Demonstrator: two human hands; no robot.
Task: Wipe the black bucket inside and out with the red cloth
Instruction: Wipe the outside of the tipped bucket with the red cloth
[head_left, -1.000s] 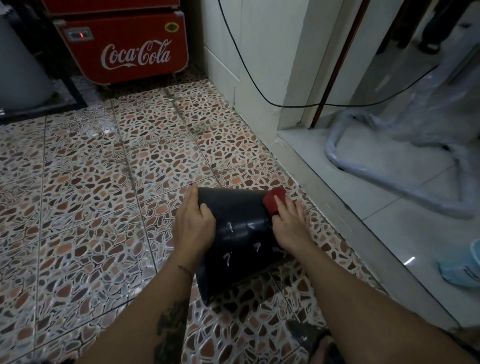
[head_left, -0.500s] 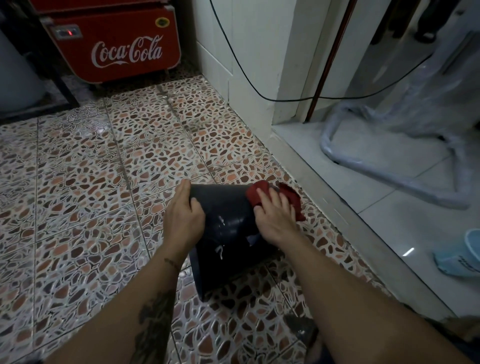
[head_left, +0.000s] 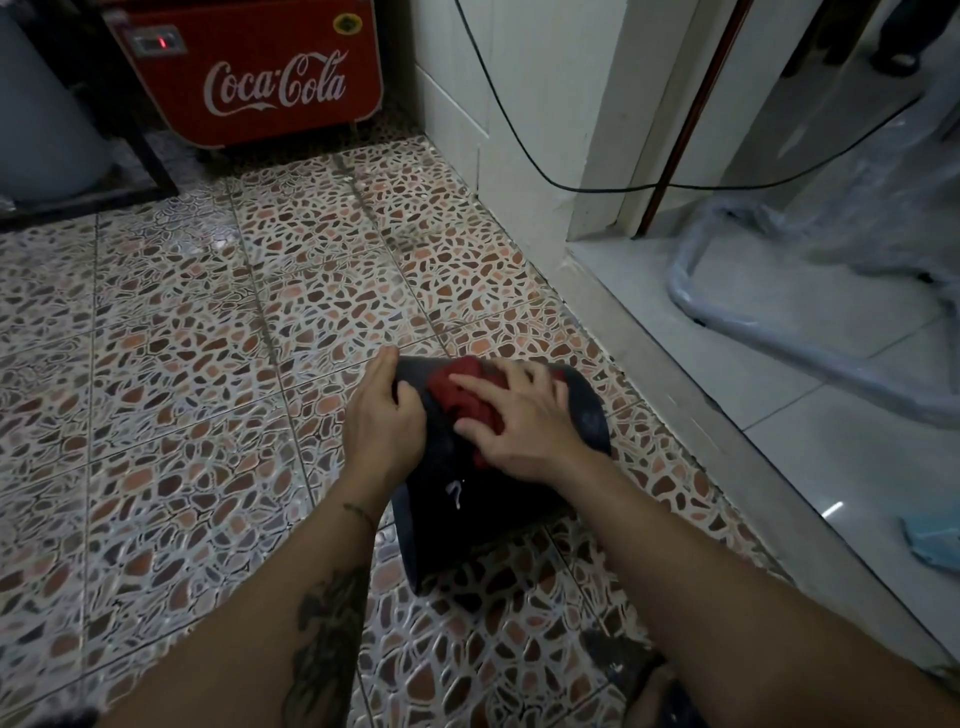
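Note:
The black bucket (head_left: 467, 525) lies on its side on the patterned tile floor, its wide mouth toward me and its base pointing away. My left hand (head_left: 382, 421) grips the bucket's left side near the base, thumb over the top. My right hand (head_left: 524, 423) lies flat, fingers spread, on the red cloth (head_left: 460, 395), pressing it against the bucket's upper outer wall. A few wet streaks shine on the wall below the cloth. The bucket's inside is hidden.
A red Coca-Cola cooler (head_left: 254, 73) stands at the back. A white wall corner (head_left: 524, 156) with a hanging black cable (head_left: 519, 140) sits right of the bucket. A raised grey step (head_left: 727, 431) leads to white tiles with a plastic-wrapped metal frame (head_left: 810, 343).
My right hand has slid the red cloth leftward from the bucket's far right edge onto the middle of its top. The left hand kept its grip.

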